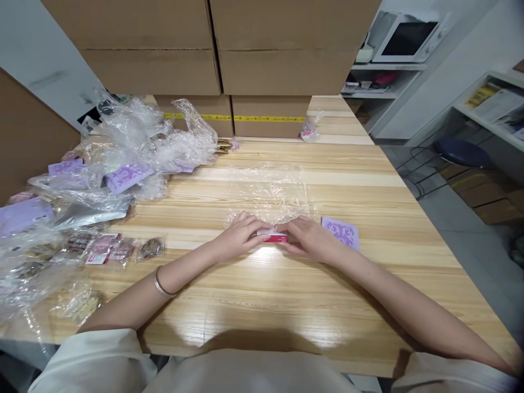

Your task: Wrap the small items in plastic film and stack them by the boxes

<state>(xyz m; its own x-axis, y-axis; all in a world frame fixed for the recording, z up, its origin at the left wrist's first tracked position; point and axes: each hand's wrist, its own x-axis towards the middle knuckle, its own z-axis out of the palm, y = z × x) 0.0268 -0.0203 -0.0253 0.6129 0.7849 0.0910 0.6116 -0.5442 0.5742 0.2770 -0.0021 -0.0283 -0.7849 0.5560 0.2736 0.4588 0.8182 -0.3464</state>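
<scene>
A small red and white packet (275, 238) is held low over the wooden table between my two hands. My left hand (243, 233) closes on its left end, and my right hand (305, 236) closes on its right end, with the fingertips nearly meeting on top. Just beyond the fingers, a clear plastic bag (268, 188) lies flat and crinkled, its near edge at my hands. Whether the packet is partly inside the bag, I cannot tell. Beside my right hand rests a purple patterned card (341, 233).
Crumpled clear plastic bags (135, 136) pile up at the left, with purple cards (129, 177) among them. Several wrapped cookies (151, 248) lie nearer on that side. Cardboard boxes (270, 117) with a yellow measuring tape (268, 118) stand along the back. A small plastic-wrapped item (309, 130) sits beside them.
</scene>
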